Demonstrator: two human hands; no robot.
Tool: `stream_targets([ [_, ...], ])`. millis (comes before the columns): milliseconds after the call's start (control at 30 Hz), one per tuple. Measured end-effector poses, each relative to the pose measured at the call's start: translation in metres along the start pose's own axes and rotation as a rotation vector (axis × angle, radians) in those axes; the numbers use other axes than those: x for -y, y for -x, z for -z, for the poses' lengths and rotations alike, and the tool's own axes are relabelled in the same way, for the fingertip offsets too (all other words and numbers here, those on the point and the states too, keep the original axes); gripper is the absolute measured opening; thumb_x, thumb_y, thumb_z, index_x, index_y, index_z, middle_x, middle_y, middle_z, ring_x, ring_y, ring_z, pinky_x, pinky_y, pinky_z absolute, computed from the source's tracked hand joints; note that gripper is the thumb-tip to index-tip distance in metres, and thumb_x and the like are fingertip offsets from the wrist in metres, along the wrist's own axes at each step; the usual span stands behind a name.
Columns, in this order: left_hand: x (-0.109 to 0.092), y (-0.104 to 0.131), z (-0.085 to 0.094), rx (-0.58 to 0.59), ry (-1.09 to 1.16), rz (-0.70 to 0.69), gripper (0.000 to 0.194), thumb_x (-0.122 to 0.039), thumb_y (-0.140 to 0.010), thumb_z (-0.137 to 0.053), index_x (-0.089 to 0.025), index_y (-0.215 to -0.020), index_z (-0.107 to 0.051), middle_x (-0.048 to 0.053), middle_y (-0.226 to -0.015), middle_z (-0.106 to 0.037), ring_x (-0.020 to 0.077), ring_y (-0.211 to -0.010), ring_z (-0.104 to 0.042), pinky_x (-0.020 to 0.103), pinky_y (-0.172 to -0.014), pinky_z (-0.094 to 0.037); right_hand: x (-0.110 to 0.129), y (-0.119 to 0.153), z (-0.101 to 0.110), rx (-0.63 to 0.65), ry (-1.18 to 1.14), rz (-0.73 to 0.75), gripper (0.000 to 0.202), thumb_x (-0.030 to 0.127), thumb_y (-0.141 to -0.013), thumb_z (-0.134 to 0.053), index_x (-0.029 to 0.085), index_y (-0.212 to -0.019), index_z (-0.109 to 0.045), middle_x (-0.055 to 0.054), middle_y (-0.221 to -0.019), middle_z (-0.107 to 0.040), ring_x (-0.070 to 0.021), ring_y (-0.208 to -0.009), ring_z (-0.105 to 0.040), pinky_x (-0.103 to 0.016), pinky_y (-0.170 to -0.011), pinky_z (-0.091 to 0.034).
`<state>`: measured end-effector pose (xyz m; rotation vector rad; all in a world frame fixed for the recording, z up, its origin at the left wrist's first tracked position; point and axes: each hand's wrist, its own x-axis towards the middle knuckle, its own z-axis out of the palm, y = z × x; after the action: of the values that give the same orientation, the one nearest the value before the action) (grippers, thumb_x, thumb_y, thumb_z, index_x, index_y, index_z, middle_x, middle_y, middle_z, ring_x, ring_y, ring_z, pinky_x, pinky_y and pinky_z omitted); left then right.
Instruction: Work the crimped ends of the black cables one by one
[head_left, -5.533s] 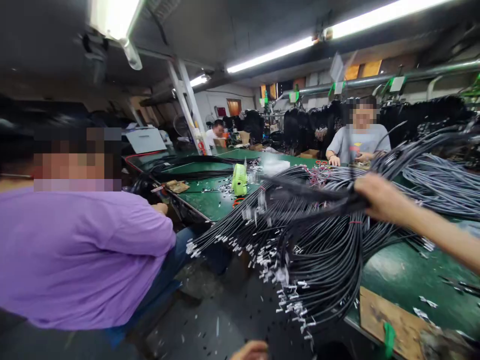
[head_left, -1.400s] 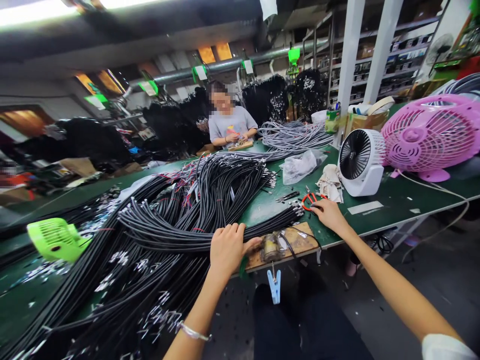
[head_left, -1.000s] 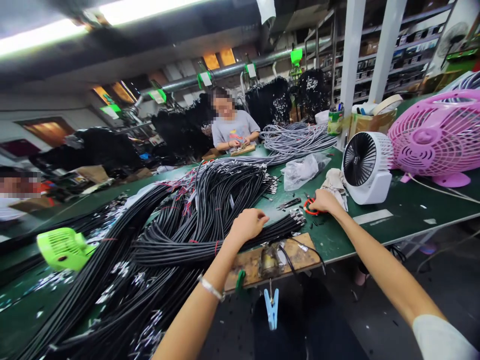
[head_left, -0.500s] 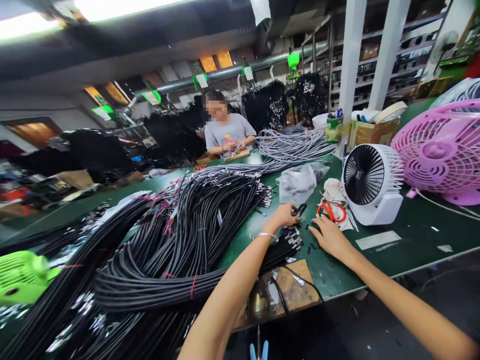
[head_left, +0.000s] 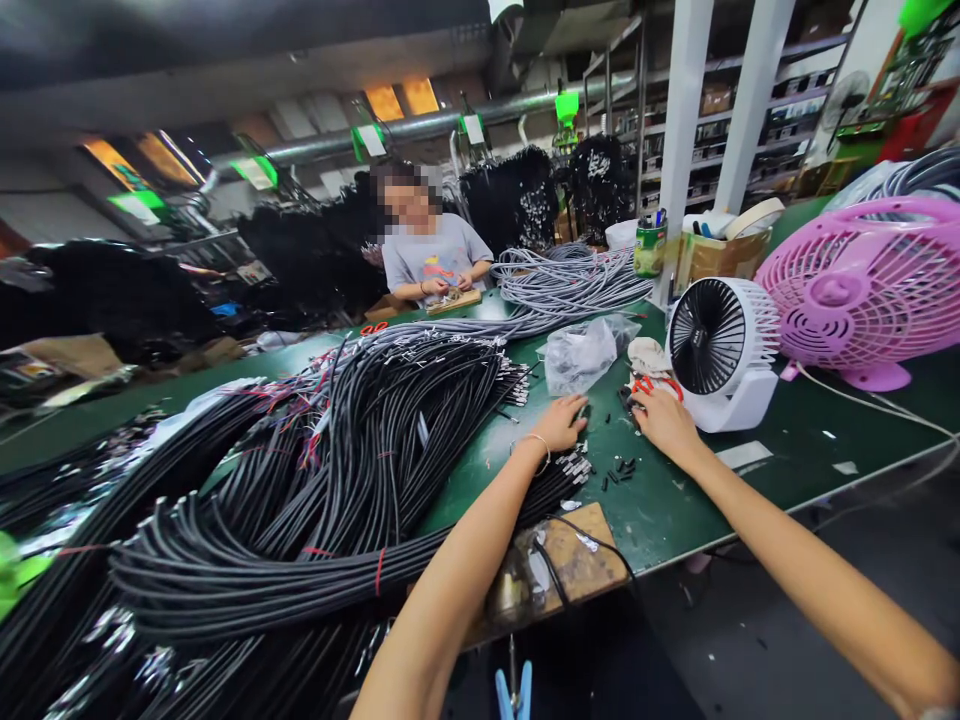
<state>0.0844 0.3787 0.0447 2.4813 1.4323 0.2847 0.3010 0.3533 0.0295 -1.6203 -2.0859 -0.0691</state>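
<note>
Both hands rest on the green bench (head_left: 787,440), left hand (head_left: 561,422) loosely cupping a dark tool, right hand (head_left: 664,420) flat, red-handled scissors (head_left: 651,384) at its twelve o'clock.

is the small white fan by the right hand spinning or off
Cannot tell. The white fan stands upright facing the camera beside the right hand; its dark blades show no clear blur, yet one still cannot settle it.
</note>
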Motion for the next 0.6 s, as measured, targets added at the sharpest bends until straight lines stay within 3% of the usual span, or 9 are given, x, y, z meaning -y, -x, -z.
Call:
stream_targets([
  [100, -0.011, 0.011, 0.004, 0.091, -0.019, -0.042, 0.042, -0.034, -0.095, -0.045, -0.016, -0.132, -0.053, 0.014, -0.144, -0.047, 0.0241, -0.136, -0.040, 0.039, -0.113, -0.028, -0.007, -0.005, 0.002, -0.048, 0.006, 0.016, 0.028, 0.016, -0.092, -0.044, 0.013, -0.108, -0.066, -0.018, -0.106, -0.062, -0.0322, -0.105, -0.054, -0.047, -0.091, -0.044],
  [167, -0.017, 0.028, 0.014, 0.139, -0.045, -0.036, 0.051, -0.045, -0.092, -0.049, -0.014, -0.133, -0.052, 0.016, -0.145, -0.046, 0.0270, -0.137, -0.038, 0.039, -0.112, -0.028, -0.005, -0.003, -0.001, -0.041, -0.021, 0.088, 0.031, 0.016, -0.094, -0.040, 0.012, -0.113, -0.064, -0.018, -0.110, -0.062, -0.0297, -0.109, -0.054, -0.045, -0.096, -0.043],
  [233, -0.020, 0.050, 0.025, 0.186, -0.077, -0.013, 0.076, -0.058, -0.076, -0.065, -0.015, -0.136, -0.048, 0.018, -0.147, -0.042, 0.0337, -0.136, -0.039, 0.043, -0.109, -0.032, -0.001, -0.002, -0.007, -0.008, -0.059, 0.166, 0.033, 0.018, -0.095, -0.039, 0.012, -0.118, -0.061, -0.016, -0.111, -0.064, -0.0274, -0.109, -0.056, -0.041, -0.098, -0.045],
  [300, -0.022, 0.074, 0.033, 0.220, -0.113, 0.028, 0.101, -0.057, -0.056, -0.081, -0.019, -0.140, -0.042, 0.018, -0.148, -0.041, 0.0379, -0.130, -0.045, 0.043, -0.104, -0.037, 0.004, -0.004, -0.015, 0.025, -0.097, 0.217, 0.035, 0.020, -0.095, -0.040, 0.011, -0.122, -0.059, -0.017, -0.114, -0.064, -0.0277, -0.111, -0.057, -0.042, -0.099, -0.046],
  [367, -0.023, 0.093, 0.037, 0.217, -0.149, 0.091, 0.095, -0.048, -0.059, -0.082, -0.020, -0.140, -0.041, 0.018, -0.139, -0.052, 0.0364, -0.121, -0.054, 0.041, -0.098, -0.043, 0.009, -0.006, -0.023, 0.056, -0.139, 0.254, 0.037, 0.024, -0.095, -0.040, 0.009, -0.124, -0.058, -0.018, -0.119, -0.063, -0.0290, -0.116, -0.056, -0.044, -0.102, -0.044],
  [433, -0.025, 0.103, 0.037, 0.180, -0.185, 0.169, 0.076, -0.039, -0.071, -0.075, -0.020, -0.138, -0.044, 0.016, -0.127, -0.061, 0.0339, -0.112, -0.060, 0.040, -0.092, -0.046, 0.016, -0.004, -0.027, 0.099, -0.188, 0.295, 0.038, 0.027, -0.096, -0.039, 0.010, -0.124, -0.058, -0.018, -0.124, -0.062, -0.0287, -0.121, -0.054, -0.045, -0.106, -0.042],
  [600, -0.021, 0.096, 0.039, 0.035, -0.251, 0.371, 0.051, -0.028, -0.083, -0.058, -0.020, -0.133, -0.046, 0.017, -0.119, -0.062, 0.0328, -0.109, -0.062, 0.043, -0.089, -0.047, 0.031, 0.024, -0.017, 0.211, -0.286, 0.374, 0.046, 0.040, -0.098, -0.033, 0.015, -0.130, -0.056, -0.012, -0.132, -0.060, -0.0232, -0.125, -0.053, -0.040, -0.108, -0.042],
])
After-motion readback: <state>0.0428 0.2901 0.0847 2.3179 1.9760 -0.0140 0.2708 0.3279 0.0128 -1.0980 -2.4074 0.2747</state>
